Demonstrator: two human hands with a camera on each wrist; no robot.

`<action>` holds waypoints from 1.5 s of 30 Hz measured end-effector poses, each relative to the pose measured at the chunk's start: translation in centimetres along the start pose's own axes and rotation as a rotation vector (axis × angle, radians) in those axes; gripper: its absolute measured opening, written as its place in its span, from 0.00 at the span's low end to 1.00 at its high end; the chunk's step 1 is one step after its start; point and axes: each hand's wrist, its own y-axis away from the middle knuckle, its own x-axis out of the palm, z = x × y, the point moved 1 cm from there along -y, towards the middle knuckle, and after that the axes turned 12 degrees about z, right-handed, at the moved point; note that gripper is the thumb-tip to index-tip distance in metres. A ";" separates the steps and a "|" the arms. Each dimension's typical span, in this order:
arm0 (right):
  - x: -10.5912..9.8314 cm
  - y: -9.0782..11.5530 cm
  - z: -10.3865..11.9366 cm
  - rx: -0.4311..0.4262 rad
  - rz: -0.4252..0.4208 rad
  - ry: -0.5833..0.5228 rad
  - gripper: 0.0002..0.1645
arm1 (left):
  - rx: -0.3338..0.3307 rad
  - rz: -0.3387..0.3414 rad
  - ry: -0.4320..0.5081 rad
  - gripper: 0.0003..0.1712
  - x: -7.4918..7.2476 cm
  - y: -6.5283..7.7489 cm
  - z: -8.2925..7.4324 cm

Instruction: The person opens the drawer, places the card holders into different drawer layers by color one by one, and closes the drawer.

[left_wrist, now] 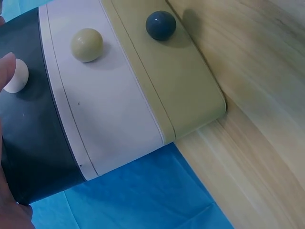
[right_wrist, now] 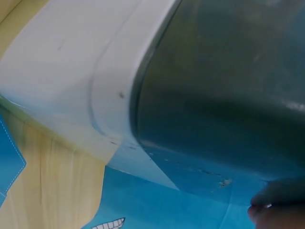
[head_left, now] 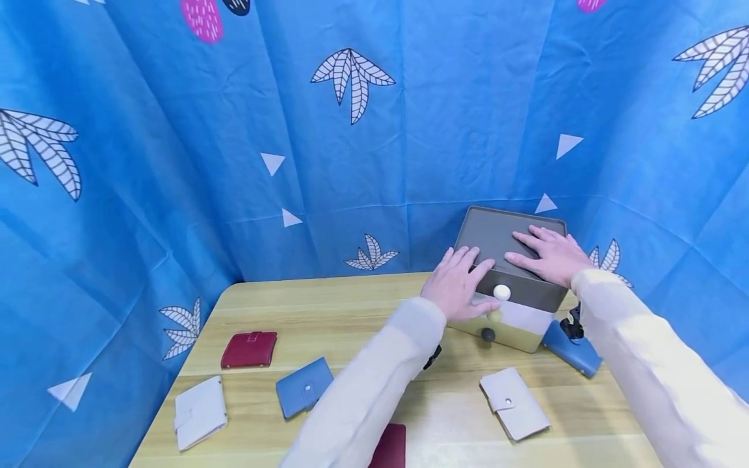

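Observation:
A small three-tier drawer box [head_left: 515,316], dark grey, white and yellow-green from top to bottom, stands at the table's back right. Each tier bears a round knob: white [head_left: 501,292], pale yellow [left_wrist: 86,45] and dark grey [left_wrist: 160,26]. My left hand [head_left: 459,286] lies spread at the box's front left corner, fingers over the top edge. Its thumb is by the upper knobs; in the left wrist view it overlaps the white one. On the top's right side rests my right hand [head_left: 552,257], fingers spread. The right wrist view shows the box's side close up.
Small snap wallets lie about the wooden table [head_left: 357,305]: red [head_left: 249,350], white [head_left: 201,412] and blue [head_left: 304,386] at left, dark red [head_left: 389,447] at the front, white [head_left: 515,403] before the box. Another blue one [head_left: 572,351] lies against its right side. Blue curtains [head_left: 445,130] enclose the table.

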 end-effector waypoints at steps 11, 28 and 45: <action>-0.1 0.1 0.1 -0.002 0.007 0.000 0.52 | -0.002 -0.036 0.008 0.48 0.3 0.3 -0.2; 0.9 -1.5 4.3 -0.049 0.007 0.053 0.51 | -0.047 -0.074 0.004 0.46 1.1 3.9 2.3; 1.9 -3.4 8.7 -0.078 0.009 0.070 0.52 | -0.096 -0.109 -0.007 0.43 1.8 7.6 5.2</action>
